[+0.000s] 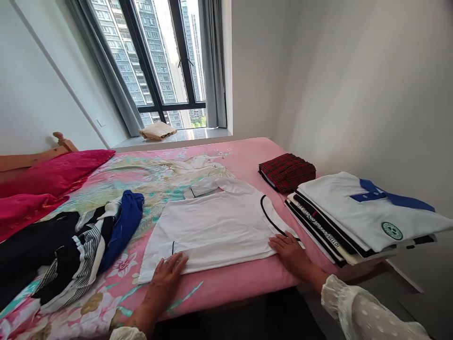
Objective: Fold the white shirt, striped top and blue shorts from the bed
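A white shirt [215, 224] with thin black trim lies spread out on the bed, its collar at the far side. My left hand [170, 269] rests flat on the shirt's near edge at the left, fingers stretched out beside a short black line. On the right, my right hand [288, 248] lies with extended fingers on the near right part, close to the end of the curved black stripe. Neither hand grips the cloth. The shirt has slight wrinkles across its middle.
To the right stands a stack of folded clothes, topped by a white polo shirt [354, 208] with a blue collar. Behind it sits a folded red plaid garment [288, 171]. Rumpled dark clothes [67, 250] lie left, near red pillows [53, 172]. The bed [226, 293] has a pink floral sheet.
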`<state>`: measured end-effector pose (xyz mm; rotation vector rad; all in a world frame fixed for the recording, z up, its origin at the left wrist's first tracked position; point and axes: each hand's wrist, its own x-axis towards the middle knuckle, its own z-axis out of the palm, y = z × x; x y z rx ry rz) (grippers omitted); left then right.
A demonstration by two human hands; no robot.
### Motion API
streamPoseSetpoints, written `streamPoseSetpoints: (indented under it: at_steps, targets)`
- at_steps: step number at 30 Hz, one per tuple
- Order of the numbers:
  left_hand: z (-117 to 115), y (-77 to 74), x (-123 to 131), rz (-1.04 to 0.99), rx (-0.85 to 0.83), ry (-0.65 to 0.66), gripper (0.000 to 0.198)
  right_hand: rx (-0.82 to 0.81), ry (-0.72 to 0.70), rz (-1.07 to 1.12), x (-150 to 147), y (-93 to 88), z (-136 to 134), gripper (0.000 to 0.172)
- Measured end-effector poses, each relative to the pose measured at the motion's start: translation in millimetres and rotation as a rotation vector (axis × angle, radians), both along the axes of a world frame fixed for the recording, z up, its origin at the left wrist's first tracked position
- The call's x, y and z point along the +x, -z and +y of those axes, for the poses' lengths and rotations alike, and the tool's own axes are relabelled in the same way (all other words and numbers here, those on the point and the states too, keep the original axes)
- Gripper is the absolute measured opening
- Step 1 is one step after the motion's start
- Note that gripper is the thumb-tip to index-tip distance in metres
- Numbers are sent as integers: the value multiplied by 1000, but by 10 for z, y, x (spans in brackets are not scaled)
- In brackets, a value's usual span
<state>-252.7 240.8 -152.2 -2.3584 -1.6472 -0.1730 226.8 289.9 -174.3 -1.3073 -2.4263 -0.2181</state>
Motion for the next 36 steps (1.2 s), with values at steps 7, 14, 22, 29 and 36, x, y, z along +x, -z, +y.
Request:
streamPoseSetpoints:
  at_steps: [7, 14, 22, 29, 36]
  targets:
    - [-15, -129, -85, -68, -88, -96, 63, -1, 55, -54, 45, -110, -4, 40]
    - [-311, -193, -104, -49, -117, -114, 61, 109, 5, -110, 241, -2, -186, 51]
    - [-918, -196, -43, -121, -42, -59, 62, 103, -69, -116, 308, -21, -602, 60]
    - [-341, -444, 1015, -256, -183, 157, 63, -97, -195, 237, -1015, -524, -405, 40]
    - [-210, -69, 1003, -288, -186, -131, 61, -250, -261, 75, -1400, -246, -149, 42]
